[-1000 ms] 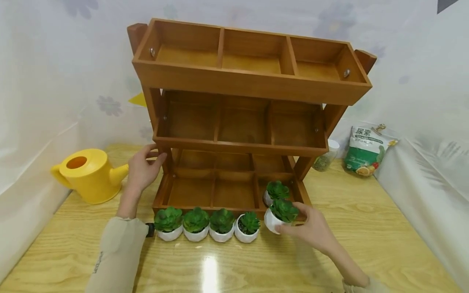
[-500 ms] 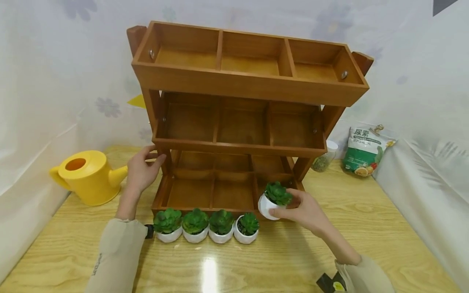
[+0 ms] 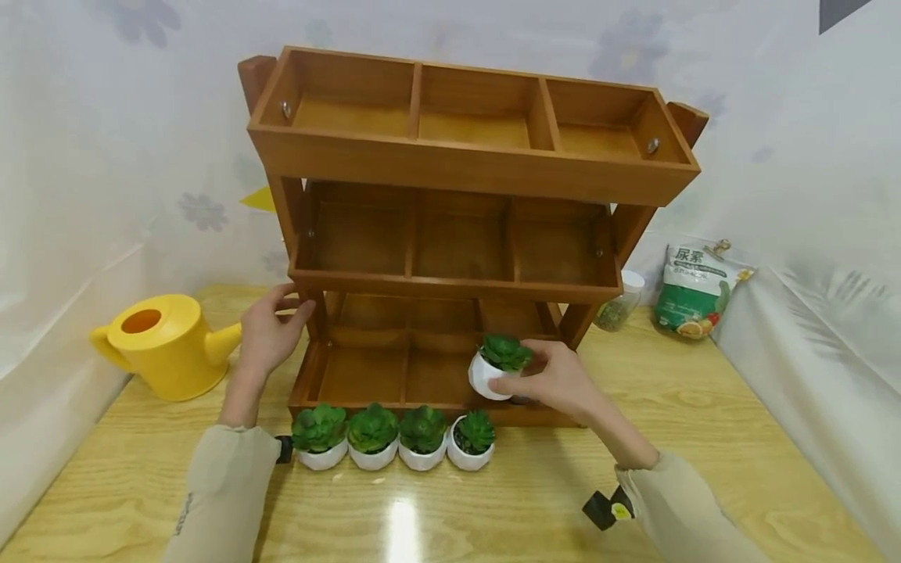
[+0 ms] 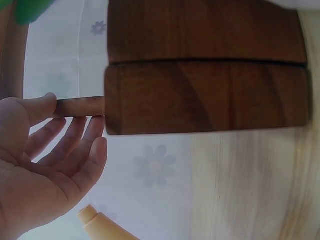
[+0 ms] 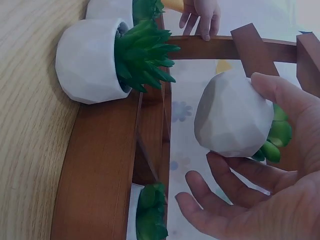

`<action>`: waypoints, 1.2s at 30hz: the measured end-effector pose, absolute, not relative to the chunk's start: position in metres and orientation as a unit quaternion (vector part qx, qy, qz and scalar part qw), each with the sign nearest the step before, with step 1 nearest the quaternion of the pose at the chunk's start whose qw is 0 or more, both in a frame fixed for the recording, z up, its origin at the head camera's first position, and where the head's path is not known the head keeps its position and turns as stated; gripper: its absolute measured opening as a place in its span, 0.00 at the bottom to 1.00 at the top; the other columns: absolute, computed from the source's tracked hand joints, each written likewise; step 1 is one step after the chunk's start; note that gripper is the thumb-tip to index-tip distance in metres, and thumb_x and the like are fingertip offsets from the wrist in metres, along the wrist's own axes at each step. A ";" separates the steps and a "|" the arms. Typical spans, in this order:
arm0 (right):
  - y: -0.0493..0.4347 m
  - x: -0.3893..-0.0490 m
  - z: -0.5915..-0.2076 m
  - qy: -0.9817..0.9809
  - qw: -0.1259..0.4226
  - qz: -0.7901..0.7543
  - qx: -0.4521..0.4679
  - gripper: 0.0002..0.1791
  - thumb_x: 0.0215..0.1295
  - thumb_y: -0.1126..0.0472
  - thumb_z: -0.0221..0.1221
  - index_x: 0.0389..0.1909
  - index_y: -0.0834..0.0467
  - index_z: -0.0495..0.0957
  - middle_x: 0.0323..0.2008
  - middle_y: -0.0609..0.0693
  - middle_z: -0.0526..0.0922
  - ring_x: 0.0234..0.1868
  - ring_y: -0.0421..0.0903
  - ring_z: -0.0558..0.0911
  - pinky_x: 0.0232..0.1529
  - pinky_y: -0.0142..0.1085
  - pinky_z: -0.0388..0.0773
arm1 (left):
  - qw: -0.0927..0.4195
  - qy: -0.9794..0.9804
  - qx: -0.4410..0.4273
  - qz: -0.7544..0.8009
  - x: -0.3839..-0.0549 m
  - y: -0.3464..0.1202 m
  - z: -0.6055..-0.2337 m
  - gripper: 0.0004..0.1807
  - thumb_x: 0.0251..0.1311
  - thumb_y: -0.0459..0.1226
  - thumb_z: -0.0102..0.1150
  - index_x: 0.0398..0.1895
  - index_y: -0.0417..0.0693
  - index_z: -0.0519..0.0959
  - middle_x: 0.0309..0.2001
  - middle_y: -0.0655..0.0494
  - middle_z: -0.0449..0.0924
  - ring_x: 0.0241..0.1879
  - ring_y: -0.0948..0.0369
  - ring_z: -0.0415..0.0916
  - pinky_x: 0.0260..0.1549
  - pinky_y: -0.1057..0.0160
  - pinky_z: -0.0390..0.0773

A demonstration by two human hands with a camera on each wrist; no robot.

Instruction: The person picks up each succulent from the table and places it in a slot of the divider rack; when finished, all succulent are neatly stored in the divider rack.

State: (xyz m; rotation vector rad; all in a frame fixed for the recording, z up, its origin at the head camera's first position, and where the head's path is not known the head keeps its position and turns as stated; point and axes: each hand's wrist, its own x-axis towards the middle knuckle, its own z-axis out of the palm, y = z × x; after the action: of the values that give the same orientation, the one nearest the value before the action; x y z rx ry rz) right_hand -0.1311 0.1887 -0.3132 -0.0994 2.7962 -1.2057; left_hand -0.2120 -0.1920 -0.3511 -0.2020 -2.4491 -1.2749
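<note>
My right hand (image 3: 556, 379) grips a potted succulent (image 3: 489, 375) by its white faceted pot, thumb on one side and fingers on the other. It hangs over the bottom tier of a three-tier wooden plant stand (image 3: 457, 160), around the divider between the middle and right compartments. Another succulent (image 5: 152, 215) sits in the bottom tier, mostly hidden by my hand in the head view. My left hand (image 3: 271, 332) pinches the stand's left post (image 4: 80, 106) between thumb and fingers. Several potted succulents, including a spiky one (image 3: 473, 439), line the table before the stand.
A yellow watering can (image 3: 165, 348) stands left of my left hand, its spout toward the stand. Behind the stand's right side are a white-lidded jar (image 3: 619, 303) and a clipped green-and-white bag (image 3: 697, 293). White patterned sheeting surrounds the wooden table (image 3: 704, 438).
My right hand has carried the succulent up and leftward, from in front of the right compartment to over the bottom tier near the middle compartment. The left hand stays on the post.
</note>
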 end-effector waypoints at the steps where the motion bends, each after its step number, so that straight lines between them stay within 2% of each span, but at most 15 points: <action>1: 0.187 -0.133 -0.314 0.916 0.050 -0.397 -0.031 0.48 0.45 0.44 0.73 0.63 0.66 0.69 0.45 0.56 0.80 0.42 0.48 0.79 0.38 0.38 0.78 | 0.186 -0.869 -0.073 -0.452 -0.212 -0.192 -0.351 0.24 0.68 0.40 0.53 0.62 0.32 0.70 0.49 0.28 0.77 0.43 0.36 0.79 0.41 0.41 0.79; 5: 0.180 -0.144 -0.316 0.915 0.055 -0.400 -0.028 0.48 0.44 0.42 0.73 0.64 0.64 0.69 0.43 0.54 0.80 0.39 0.47 0.78 0.34 0.37 0.77 | 0.186 -0.870 -0.075 -0.450 -0.213 -0.191 -0.351 0.24 0.69 0.40 0.53 0.62 0.33 0.70 0.49 0.28 0.77 0.42 0.35 0.79 0.40 0.40 0.79; 12: 0.166 -0.163 -0.320 0.913 0.065 -0.394 -0.081 0.29 0.47 0.43 0.72 0.48 0.55 0.81 0.30 0.47 0.83 0.28 0.45 0.77 0.29 0.37 0.74 | 0.186 -0.870 -0.070 -0.450 -0.211 -0.191 -0.350 0.24 0.68 0.40 0.53 0.62 0.33 0.70 0.50 0.29 0.77 0.43 0.36 0.79 0.41 0.41 0.79; 15: 0.163 -0.170 -0.324 0.926 0.052 -0.361 -0.094 0.29 0.46 0.42 0.71 0.47 0.55 0.82 0.30 0.45 0.83 0.28 0.43 0.76 0.30 0.36 0.74 | 0.185 -0.870 -0.072 -0.451 -0.211 -0.190 -0.349 0.25 0.68 0.40 0.53 0.62 0.33 0.70 0.51 0.29 0.76 0.43 0.36 0.79 0.41 0.41 0.79; 19: 0.157 -0.181 -0.329 0.940 0.048 -0.324 -0.096 0.35 0.44 0.40 0.71 0.51 0.59 0.81 0.36 0.49 0.83 0.32 0.44 0.78 0.32 0.37 0.76 | 0.183 -0.870 -0.073 -0.452 -0.211 -0.189 -0.348 0.24 0.68 0.40 0.53 0.62 0.33 0.70 0.51 0.29 0.76 0.43 0.36 0.79 0.41 0.41 0.79; 23: 0.152 -0.191 -0.329 0.945 0.083 -0.305 -0.086 0.45 0.44 0.40 0.71 0.59 0.64 0.75 0.51 0.57 0.80 0.45 0.51 0.80 0.42 0.43 0.79 | 0.180 -0.871 -0.070 -0.452 -0.213 -0.188 -0.349 0.24 0.68 0.40 0.53 0.63 0.34 0.69 0.51 0.30 0.76 0.43 0.36 0.79 0.41 0.41 0.80; 25: 0.148 -0.197 -0.329 0.944 0.105 -0.301 -0.089 0.46 0.44 0.40 0.71 0.61 0.63 0.73 0.54 0.56 0.79 0.49 0.51 0.79 0.45 0.44 0.79 | 0.177 -0.871 -0.067 -0.452 -0.213 -0.188 -0.349 0.25 0.69 0.40 0.52 0.63 0.34 0.69 0.52 0.30 0.76 0.44 0.36 0.79 0.41 0.41 0.79; 27: 0.145 -0.202 -0.330 0.939 0.124 -0.304 -0.099 0.44 0.43 0.40 0.71 0.59 0.62 0.75 0.50 0.53 0.81 0.47 0.49 0.79 0.45 0.43 0.79 | 0.176 -0.872 -0.064 -0.453 -0.213 -0.189 -0.350 0.25 0.69 0.41 0.52 0.64 0.34 0.69 0.52 0.30 0.76 0.44 0.36 0.79 0.41 0.41 0.79; 31: 0.138 -0.208 -0.334 0.934 0.142 -0.295 -0.142 0.34 0.43 0.43 0.72 0.50 0.58 0.81 0.37 0.46 0.83 0.36 0.44 0.79 0.36 0.37 0.77 | 0.177 -0.871 -0.063 -0.454 -0.212 -0.191 -0.351 0.25 0.69 0.41 0.52 0.63 0.34 0.69 0.51 0.29 0.76 0.44 0.36 0.79 0.42 0.41 0.79; 33: 0.136 -0.210 -0.337 0.933 0.146 -0.288 -0.156 0.34 0.43 0.44 0.72 0.50 0.58 0.81 0.37 0.46 0.83 0.37 0.43 0.79 0.36 0.37 0.77 | 0.177 -0.871 -0.064 -0.453 -0.211 -0.191 -0.351 0.25 0.69 0.41 0.52 0.63 0.33 0.69 0.51 0.29 0.76 0.44 0.36 0.79 0.42 0.41 0.79; 36: 0.132 -0.212 -0.342 0.935 0.155 -0.273 -0.165 0.40 0.42 0.45 0.72 0.57 0.60 0.77 0.43 0.48 0.82 0.40 0.43 0.79 0.39 0.38 0.78 | 0.178 -0.872 -0.063 -0.453 -0.210 -0.192 -0.351 0.25 0.69 0.41 0.52 0.63 0.33 0.69 0.51 0.29 0.76 0.44 0.36 0.79 0.41 0.41 0.79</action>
State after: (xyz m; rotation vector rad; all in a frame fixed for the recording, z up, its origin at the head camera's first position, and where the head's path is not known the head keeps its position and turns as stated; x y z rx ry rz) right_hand -0.2120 0.1320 -0.3423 -0.4715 2.6788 -0.7809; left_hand -0.2099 -0.1920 -0.3512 -0.1781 -2.4655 -1.2801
